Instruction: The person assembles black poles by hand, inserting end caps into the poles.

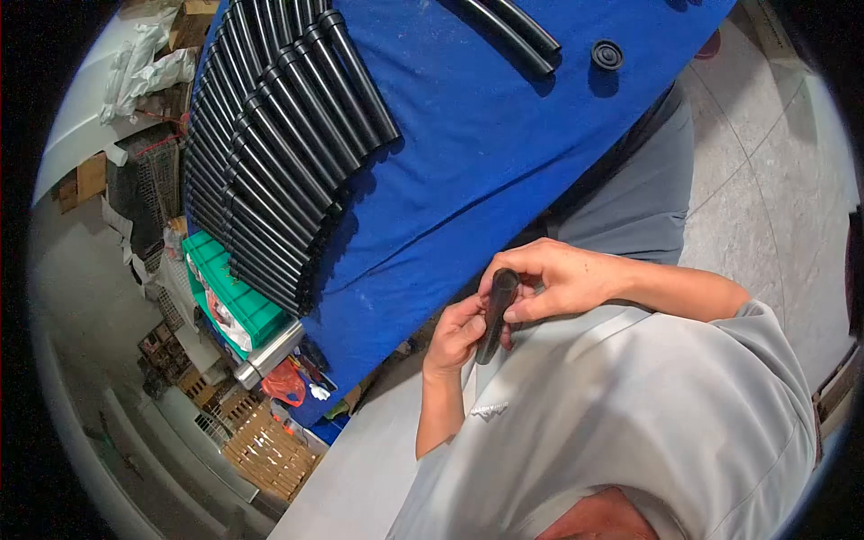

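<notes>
A short black tube (497, 317) is held close to the grey shirt, tilted with its wider end up. My left hand (457, 337) has its fingers wrapped on the tube's left side. From the right, my right hand (560, 281) grips the same tube, thumb near its middle and index finger over the upper end. Parts of the fingers behind the tube are hidden. Many long black tubes (301, 126) lie side by side in overlapping rows on the blue cloth (468, 171).
Two black tubes (504, 36) and a round black cap (607, 56) lie at the cloth's far side. A green crate (236, 286) stands at the left edge, with a red bag (284, 382) below it. Cartons (266, 450) are on the floor.
</notes>
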The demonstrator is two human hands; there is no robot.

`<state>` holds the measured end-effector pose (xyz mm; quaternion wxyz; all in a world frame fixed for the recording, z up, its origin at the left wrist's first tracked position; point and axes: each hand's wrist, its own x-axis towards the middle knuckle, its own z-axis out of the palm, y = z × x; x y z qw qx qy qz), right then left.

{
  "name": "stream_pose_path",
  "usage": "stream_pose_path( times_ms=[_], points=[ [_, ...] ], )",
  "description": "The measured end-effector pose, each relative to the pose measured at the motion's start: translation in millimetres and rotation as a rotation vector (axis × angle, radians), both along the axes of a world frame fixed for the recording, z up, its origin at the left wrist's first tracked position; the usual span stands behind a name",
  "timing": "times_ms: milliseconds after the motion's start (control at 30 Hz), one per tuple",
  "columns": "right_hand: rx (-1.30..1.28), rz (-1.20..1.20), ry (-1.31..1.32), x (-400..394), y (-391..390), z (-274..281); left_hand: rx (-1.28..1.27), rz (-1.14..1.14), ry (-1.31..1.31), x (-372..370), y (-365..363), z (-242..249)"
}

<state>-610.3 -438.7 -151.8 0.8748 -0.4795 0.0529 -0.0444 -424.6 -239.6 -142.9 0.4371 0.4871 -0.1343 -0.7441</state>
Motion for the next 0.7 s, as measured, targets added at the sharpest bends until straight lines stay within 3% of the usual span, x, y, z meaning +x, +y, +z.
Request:
stream_pose_path(
  times_ms=[167, 267, 367, 433, 500, 533, 633, 700],
  points=[
    [0.028, -0.013, 0.020, 0, 1, 1, 0.018, 0.093, 0.049, -4, -2, 2],
    [-0.334, -0.109, 0.068, 3, -2, 3, -0.038, -0.036, -0.174, -1, -5, 8],
    [-0.643, -0.391, -0.073, 7, 8, -4, -0.274, 0.436, -0.071, -7, -19, 15],
    [-0.578, -0.190, -0.001, 7, 5, 0, -0.349, 0.802, 0.092, -3, -31, 15],
    [-0.423, -0.035, 0.049, 8, -1, 11, -0.330, 0.865, 0.101, 2, -40, 13],
    [-0.335, -0.120, 0.069, 9, 4, 6, -0.258, 0.840, 0.099, 4, -35, 6],
    [-0.521, -0.307, -0.030, 11, -3, -3, -0.016, 0.831, 0.238, -4, -22, -13],
    [-0.505, -0.352, 0.040, 11, -4, -6, 0.084, 0.722, 0.297, -13, -24, -13]
  ],
)
